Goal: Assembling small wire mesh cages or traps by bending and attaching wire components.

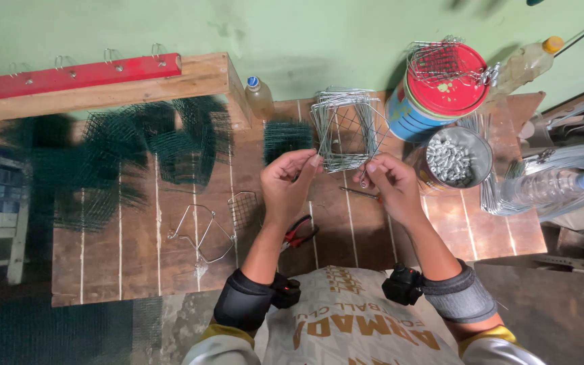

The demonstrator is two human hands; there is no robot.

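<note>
A wooden workbench (136, 243) of brown planks is seen from above, set against a green wall. Along its left rear part, dark green wire mesh (136, 152) is heaped in rolls and pieces, beneath a timber beam carrying a red hook rail (79, 74). At the right rear corner a blue tin with a red lid (434, 91) is stood, topped by a small wire cage. Just in front of it a round tin of small metal pieces (454, 159) is placed. A clear plastic bottle (552, 186) is laid at the right edge on bundled wire. A bent wire frame (201, 233) is left near the middle of the bench, and red-handled pliers (299, 233) lie near the front edge. A stack of bent silver wire frames (346, 128) is held above the bench's rear middle, pinched at its lower edge by the left hand (288, 182) and the right hand (390, 182), both closed narrowly on the wire.
</note>
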